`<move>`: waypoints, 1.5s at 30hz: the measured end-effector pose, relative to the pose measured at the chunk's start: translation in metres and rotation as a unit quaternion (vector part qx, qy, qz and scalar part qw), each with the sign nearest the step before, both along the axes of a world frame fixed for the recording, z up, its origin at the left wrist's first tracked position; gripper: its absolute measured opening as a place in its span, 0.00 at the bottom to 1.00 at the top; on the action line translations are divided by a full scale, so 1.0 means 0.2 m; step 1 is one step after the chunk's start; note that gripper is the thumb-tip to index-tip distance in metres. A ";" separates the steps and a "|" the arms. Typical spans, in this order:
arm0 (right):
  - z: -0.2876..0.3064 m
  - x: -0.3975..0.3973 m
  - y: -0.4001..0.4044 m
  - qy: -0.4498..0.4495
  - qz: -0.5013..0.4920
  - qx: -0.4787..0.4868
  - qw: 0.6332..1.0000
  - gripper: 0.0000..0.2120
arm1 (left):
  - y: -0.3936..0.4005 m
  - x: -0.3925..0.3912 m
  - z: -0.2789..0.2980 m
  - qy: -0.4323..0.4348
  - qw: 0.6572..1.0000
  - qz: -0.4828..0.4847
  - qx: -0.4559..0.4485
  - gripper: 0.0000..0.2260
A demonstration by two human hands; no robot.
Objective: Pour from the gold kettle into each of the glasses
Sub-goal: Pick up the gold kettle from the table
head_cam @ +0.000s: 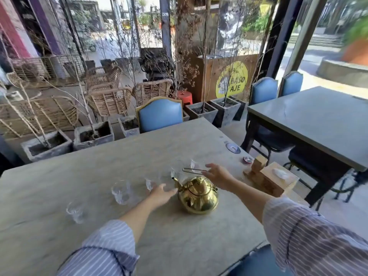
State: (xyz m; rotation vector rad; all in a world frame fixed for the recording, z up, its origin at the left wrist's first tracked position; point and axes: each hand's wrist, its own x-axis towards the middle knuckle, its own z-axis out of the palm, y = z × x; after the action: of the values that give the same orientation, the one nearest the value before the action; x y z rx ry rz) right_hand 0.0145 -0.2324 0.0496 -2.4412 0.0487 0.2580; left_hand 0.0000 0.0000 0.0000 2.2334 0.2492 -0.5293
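1. A broad grey stone table (pixel 99 186) fills the lower half of the view, with a blue padded chair (pixel 160 114) pushed against its far edge.
2. The gold kettle (pixel 198 196) stands upright on the table, right of centre, its spout pointing left and its thin wire handle (pixel 194 170) raised above the lid.
3. A wooden tissue box (pixel 276 182) sits near the table's right edge, well apart from the kettle.
4. The person's right hand (pixel 218 173), in a striped sleeve, reaches over the kettle; its fingers are spread and loose at the end of the handle, not yet closed round it.
5. The left hand (pixel 162 193) lies just beside the spout, fingers open and holding nothing.
6. Clear glasses stand in a curved row to the kettle's left and behind it: one nearest the person (pixel 74 213), the next (pixel 121 192), another (pixel 150 184); the farther ones are blurred.
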 end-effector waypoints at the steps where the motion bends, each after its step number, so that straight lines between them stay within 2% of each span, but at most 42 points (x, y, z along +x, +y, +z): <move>1: -0.02 0.01 0.00 -0.002 -0.011 0.007 1.000 0.20 | -0.03 -0.01 -0.04 0.014 1.000 0.008 -0.019 0.37; 3: -0.04 0.04 -0.01 -0.002 -0.027 0.013 1.000 0.19 | -0.07 -0.02 -0.12 0.057 0.996 0.029 -0.069 0.38; 6: -0.07 0.06 -0.01 0.019 -0.040 0.039 0.998 0.24 | -0.14 -0.03 -0.22 0.105 0.982 0.091 -0.127 0.43; 9: -0.10 0.10 -0.03 0.038 -0.035 0.072 0.996 0.23 | -0.20 -0.01 -0.25 0.137 0.949 0.172 -0.227 0.45; 12: -0.13 0.13 -0.04 0.049 -0.044 0.146 0.987 0.21 | -0.28 -0.02 -0.26 0.161 0.923 0.203 -0.284 0.48; 16: -0.18 0.16 -0.07 0.052 -0.040 0.205 0.977 0.22 | -0.39 -0.02 -0.28 0.153 0.894 0.257 -0.335 0.55; 19: -0.21 0.18 -0.09 0.058 -0.030 0.215 0.975 0.25 | -0.45 -0.02 -0.30 0.136 0.875 0.302 -0.354 0.52; 23: -0.26 0.18 -0.11 0.061 -0.036 0.260 0.963 0.27 | -0.50 -0.01 -0.32 0.123 0.855 0.344 -0.367 0.52; 27: -0.28 0.17 -0.10 0.028 -0.045 0.299 0.953 0.28 | -0.52 -0.01 -0.32 0.103 0.863 0.342 -0.357 0.63; 28: -0.28 0.17 -0.09 0.018 -0.049 0.308 0.950 0.28 | -0.52 -0.01 -0.31 0.103 0.863 0.343 -0.357 0.63; 32: -0.30 0.14 -0.07 -0.010 -0.075 0.354 0.932 0.32 | -0.51 0.01 -0.31 0.101 0.864 0.350 -0.348 0.47; 35: -0.30 0.14 -0.07 -0.006 -0.103 0.374 0.921 0.29 | -0.50 0.03 -0.30 0.104 0.878 0.333 -0.327 0.45; 37: -0.28 0.15 -0.08 -0.005 -0.120 0.383 0.916 0.27 | -0.51 0.04 -0.27 0.108 0.886 0.313 -0.324 0.47; 40: -0.21 0.17 -0.12 -0.014 -0.132 0.395 0.909 0.24 | -0.54 0.09 -0.22 0.124 0.894 0.279 -0.328 0.59; 43: -0.11 0.22 -0.14 -0.024 -0.130 0.390 0.911 0.26 | -0.58 0.16 -0.18 0.143 0.904 0.234 -0.327 0.58; 45: -0.04 0.26 -0.16 -0.031 -0.127 0.364 0.922 0.22 | -0.60 0.22 -0.14 0.162 0.902 0.209 -0.341 0.58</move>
State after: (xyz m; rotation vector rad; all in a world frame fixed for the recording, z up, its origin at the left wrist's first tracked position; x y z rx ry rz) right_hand 0.0668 -0.2652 0.0415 -1.6764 0.2023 0.0587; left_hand 0.0430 -0.1197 -0.0273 1.3512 0.5985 -0.6281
